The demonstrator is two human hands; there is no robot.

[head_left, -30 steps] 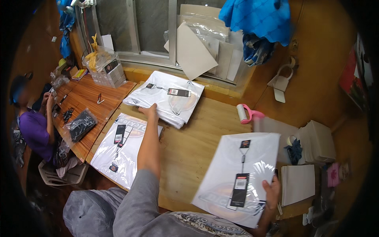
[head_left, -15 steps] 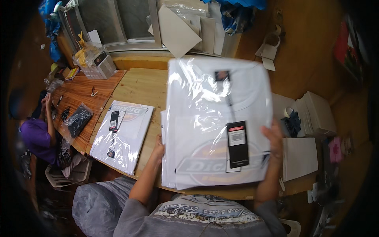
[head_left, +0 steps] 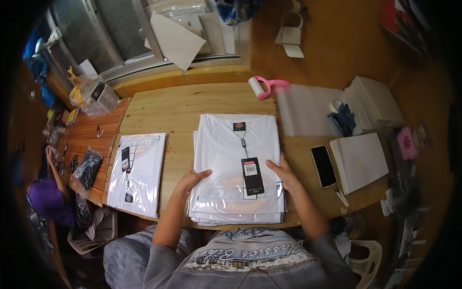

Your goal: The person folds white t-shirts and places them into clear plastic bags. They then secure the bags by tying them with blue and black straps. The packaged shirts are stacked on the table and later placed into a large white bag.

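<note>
A folded white T-shirt [head_left: 221, 154] with a black hang tag [head_left: 252, 176] lies on top of a small stack of similar folded shirts in front of me. Clear plastic glints over its lower part. My left hand [head_left: 192, 180] grips the stack's left edge, thumb on the top shirt and fingers down the side. At the right edge, my right hand [head_left: 283, 176] grips in the same way, its thumb close to the tag. How many layers the fingers take in is hidden. To the left lies another bagged white shirt [head_left: 137, 178], apart from both hands.
Behind the stack lies a pink lint roller [head_left: 267, 87] beside clear plastic sheets [head_left: 308, 108]. On the right are a phone [head_left: 323, 166], white boards [head_left: 361, 161] and a taller board pile [head_left: 373, 106]. A person in purple [head_left: 48, 200] sits at the far left.
The bagged shirt held up before me has come down onto the stack, uncovering the lint roller and phone. Both hands are now at the stack's sides. My view has shifted right.
</note>
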